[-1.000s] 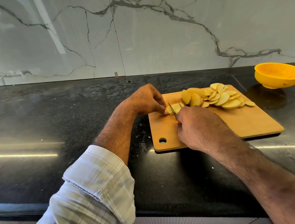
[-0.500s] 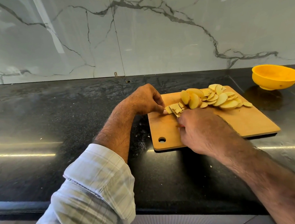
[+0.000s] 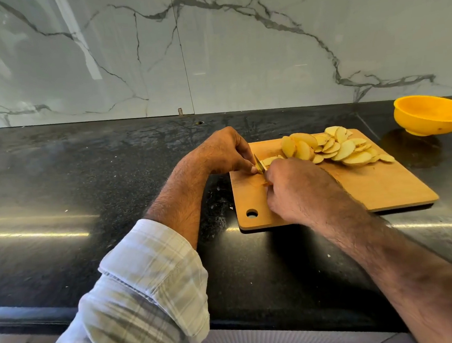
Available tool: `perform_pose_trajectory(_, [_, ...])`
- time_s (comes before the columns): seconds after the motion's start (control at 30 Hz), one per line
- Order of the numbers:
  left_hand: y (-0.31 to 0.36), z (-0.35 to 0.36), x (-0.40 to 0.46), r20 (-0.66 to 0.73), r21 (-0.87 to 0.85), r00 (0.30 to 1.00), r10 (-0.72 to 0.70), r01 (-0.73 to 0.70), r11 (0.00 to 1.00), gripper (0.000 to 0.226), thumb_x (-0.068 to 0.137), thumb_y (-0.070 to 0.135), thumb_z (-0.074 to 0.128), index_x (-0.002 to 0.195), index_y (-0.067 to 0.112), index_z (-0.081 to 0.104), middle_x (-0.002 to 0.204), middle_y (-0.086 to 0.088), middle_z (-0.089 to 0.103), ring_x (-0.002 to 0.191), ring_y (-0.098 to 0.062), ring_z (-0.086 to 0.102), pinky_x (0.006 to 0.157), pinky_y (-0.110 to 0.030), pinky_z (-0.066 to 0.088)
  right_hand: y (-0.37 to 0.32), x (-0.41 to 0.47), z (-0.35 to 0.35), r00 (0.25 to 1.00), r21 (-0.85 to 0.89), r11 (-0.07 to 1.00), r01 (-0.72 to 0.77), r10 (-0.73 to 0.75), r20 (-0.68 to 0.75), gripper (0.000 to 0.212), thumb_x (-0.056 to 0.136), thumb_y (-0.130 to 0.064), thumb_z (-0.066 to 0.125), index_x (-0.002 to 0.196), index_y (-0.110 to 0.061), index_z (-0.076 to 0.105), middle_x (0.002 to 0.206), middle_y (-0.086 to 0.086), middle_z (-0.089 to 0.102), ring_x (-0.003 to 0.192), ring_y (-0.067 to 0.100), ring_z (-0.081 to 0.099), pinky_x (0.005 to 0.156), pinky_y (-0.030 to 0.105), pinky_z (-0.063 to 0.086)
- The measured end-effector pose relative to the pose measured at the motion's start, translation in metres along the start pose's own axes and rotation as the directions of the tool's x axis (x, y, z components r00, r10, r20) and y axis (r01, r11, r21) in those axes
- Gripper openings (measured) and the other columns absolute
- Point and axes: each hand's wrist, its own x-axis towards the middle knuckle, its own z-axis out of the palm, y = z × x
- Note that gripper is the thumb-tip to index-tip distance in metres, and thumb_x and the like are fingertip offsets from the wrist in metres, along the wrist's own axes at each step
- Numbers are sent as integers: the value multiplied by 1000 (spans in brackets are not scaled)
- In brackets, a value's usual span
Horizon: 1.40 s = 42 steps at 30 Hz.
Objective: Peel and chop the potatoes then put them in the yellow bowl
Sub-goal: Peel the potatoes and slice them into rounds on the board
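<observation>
Watching right hand point(image 3: 300, 189) nearest me, clenched round knife point(image 3: 259, 163); blade now further left than a second ago, at last potato end point(image 3: 269, 161) pinched by left hand point(image 3: 224, 151) on board point(image 3: 379, 188). I judge chopping nearly finished. Slice pile point(image 3: 337, 146) beyond; yellow bowl point(image 3: 430, 113) farthest, holding none.

Board point(image 3: 379, 185) lies on the counter point(image 3: 84, 183), right of centre. Slices point(image 3: 337, 148) are heaped at the board's far edge; the hole point(image 3: 251, 213) sits in its near-left corner. Bowl point(image 3: 430, 115) stands beyond the board's far-right corner, near the wall point(image 3: 208, 49).
</observation>
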Motion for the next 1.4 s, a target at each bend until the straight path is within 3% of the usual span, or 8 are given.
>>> perform_pose_trajectory(0.23, [2,1,-2,-1,-31,1000,-12,12,999,10,84,21,89,92,18,85,95,8,78,89,-2,65,72,-17,46,0,19,-1,999,28,1000,10,-11,34,42,96,-31,69,134,-18,58,115,7,66,105,26,66,93,42,59])
perform_pose_trajectory(0.57, [-1,-2,-1,11,17,1000,-1,1,1000,9,84,25,89,90,23,83,99,8,77,99,-5,65,76,-21,45,47,-13,22,956,51,987,151,-133,-263,37,103,-44,55,137,-33,64,89,-16,59,71,1,51,58,17,37])
perform_pose_trajectory(0.67, [-1,-5,-2,-58,-12,998,23,-23,1000,6,88,22,86,92,20,82,94,6,78,91,-8,71,81,-27,58,61,-12,19,937,-3,996,88,-84,-339,40,103,-44,52,139,-30,62,103,-8,67,79,5,51,65,20,40])
perform_pose_trajectory(0.83, [0,-3,0,-239,29,969,56,-51,998,11,90,32,84,95,22,80,91,9,76,86,-4,70,84,-27,60,68,-1,22,945,-35,999,24,-34,-325,25,99,-25,56,106,-7,71,65,-7,37,69,17,41,65,32,37])
perform_pose_trajectory(0.93, [-4,-4,2,-293,70,956,25,-4,998,15,90,39,83,95,25,80,92,11,76,89,-4,69,85,-30,59,70,3,27,952,-32,996,80,-86,-294,28,99,-33,57,116,-17,71,74,-8,49,75,15,49,66,31,45])
perform_pose_trajectory(1.0, [-6,-4,3,-304,90,953,6,23,996,16,90,42,83,95,26,80,93,11,76,91,-5,69,87,-34,60,72,5,31,953,25,994,107,-95,-288,33,98,-43,57,125,-29,68,92,-10,63,82,12,58,69,29,55])
perform_pose_trajectory(1.17, [-7,-6,2,-317,103,948,-42,78,992,17,94,42,77,99,26,80,92,11,74,89,-5,68,84,-31,57,74,22,37,950,-5,987,161,-156,-271,18,93,-36,63,101,-26,74,66,-18,38,67,12,48,64,32,50])
perform_pose_trajectory(1.4, [-8,-8,0,-278,115,959,-48,83,990,12,96,39,75,99,28,78,96,10,74,94,-8,68,89,-34,57,74,27,46,921,62,958,280,-250,-299,21,92,-33,65,98,-15,74,62,-19,38,62,14,46,64,31,42])
